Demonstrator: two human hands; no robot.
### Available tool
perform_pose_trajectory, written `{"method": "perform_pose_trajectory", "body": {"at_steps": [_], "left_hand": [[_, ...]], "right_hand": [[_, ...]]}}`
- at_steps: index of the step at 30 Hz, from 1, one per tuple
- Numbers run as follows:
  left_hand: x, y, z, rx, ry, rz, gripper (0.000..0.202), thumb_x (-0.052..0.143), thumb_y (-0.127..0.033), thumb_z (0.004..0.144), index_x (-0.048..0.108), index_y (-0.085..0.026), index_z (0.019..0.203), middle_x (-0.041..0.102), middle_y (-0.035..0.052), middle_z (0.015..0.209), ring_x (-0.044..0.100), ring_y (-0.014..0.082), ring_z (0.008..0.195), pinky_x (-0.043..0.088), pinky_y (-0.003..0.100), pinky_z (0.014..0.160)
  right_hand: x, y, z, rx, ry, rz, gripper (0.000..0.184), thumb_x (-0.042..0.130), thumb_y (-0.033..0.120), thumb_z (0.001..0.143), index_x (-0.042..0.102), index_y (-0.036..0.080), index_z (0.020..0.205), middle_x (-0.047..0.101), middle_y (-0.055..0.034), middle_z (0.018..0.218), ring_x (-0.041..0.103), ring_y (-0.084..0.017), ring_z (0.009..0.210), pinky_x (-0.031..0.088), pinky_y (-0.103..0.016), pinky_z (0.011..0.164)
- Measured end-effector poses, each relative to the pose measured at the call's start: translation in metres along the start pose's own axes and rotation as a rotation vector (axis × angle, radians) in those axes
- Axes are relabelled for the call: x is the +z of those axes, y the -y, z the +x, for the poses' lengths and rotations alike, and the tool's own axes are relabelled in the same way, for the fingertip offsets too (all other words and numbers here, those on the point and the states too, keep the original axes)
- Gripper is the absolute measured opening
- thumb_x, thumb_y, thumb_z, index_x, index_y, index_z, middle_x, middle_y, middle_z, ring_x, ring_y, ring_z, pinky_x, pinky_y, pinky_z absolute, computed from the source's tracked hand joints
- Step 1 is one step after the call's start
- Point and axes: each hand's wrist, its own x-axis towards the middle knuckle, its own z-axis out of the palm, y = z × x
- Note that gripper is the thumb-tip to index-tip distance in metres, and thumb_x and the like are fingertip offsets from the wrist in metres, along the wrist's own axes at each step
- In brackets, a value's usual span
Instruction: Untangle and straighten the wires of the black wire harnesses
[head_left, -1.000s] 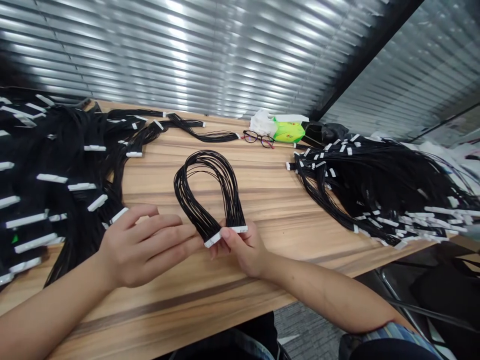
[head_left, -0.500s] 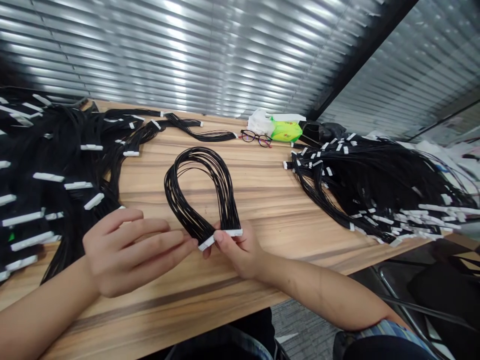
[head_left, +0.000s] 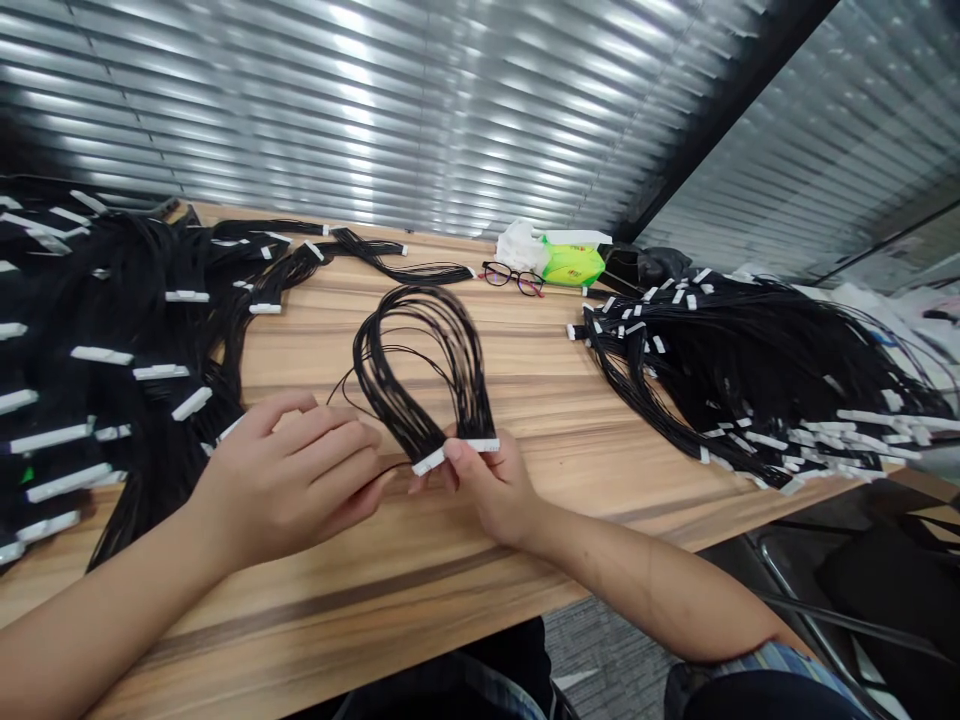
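Observation:
A black wire harness [head_left: 406, 412] stands bent in a loop above the table, its two white connectors side by side at the bottom. My right hand [head_left: 500, 492] grips both connector ends, the thumb lying over the right-hand connector [head_left: 484, 445]. To the left, my left hand [head_left: 300, 475] is closed, fingertips together on a thin black wire [head_left: 396, 467] that runs to the left-hand connector [head_left: 430, 461]. A few wires bow out loosely from the bundle. The fingers beneath the connectors are partly hidden.
Piles of similar harnesses lie at the left [head_left: 150, 260] and right [head_left: 720, 360] of the wooden table [head_left: 540, 385]. Eyeglasses [head_left: 513, 278] and a green packet [head_left: 573, 263] sit at the back, before metal blinds [head_left: 300, 110]. A dark chair [head_left: 847, 570] stands at right.
The harness and my right hand have shifted slightly up and right. My left hand has drawn back left, its fingers now curled on a wire. Some wires have spread away from the loop.

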Motion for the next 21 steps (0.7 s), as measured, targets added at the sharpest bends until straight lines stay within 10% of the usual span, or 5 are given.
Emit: {"method": "perform_pose_trajectory", "body": {"at_steps": [7,18,21], "left_hand": [[-0.015,-0.018,-0.016,-0.129,0.06,-0.351,0.014,0.057,-0.025,0.096,0.055,-0.027,0.083,0.058,-0.0104,0.057,0.047,0.012,0.053,0.051,0.031,0.088],[0.0,-0.008,-0.01,-0.648,0.131,-0.206,0.024,0.055,-0.034,0.101,0.062,-0.021,0.119,0.059,-0.0096,0.061,0.047,0.0063,0.039,0.031,0.019,0.042],[0.001,0.0,-0.01,-0.658,0.127,-0.199,0.015,0.058,-0.033,0.099,0.069,-0.024,0.102,0.06,-0.0095,0.063,0.049,0.0051,0.044,0.031,0.018,0.044]], "right_hand": [[-0.009,0.012,0.007,-0.046,-0.223,0.003,0.053,0.058,0.058,0.098,0.052,0.023,0.059,0.064,-0.0024,0.06,0.058,-0.016,0.059,0.049,-0.034,0.067],[-0.007,0.007,0.0,-0.156,0.056,-0.186,0.045,0.046,0.045,0.106,0.073,0.022,0.079,0.068,-0.0042,0.072,0.073,-0.021,0.085,0.054,-0.034,0.078],[-0.005,0.007,-0.002,-0.16,0.096,-0.26,0.047,0.047,0.044,0.106,0.076,0.021,0.079,0.068,-0.0039,0.07,0.066,-0.017,0.072,0.051,-0.031,0.071]]}}
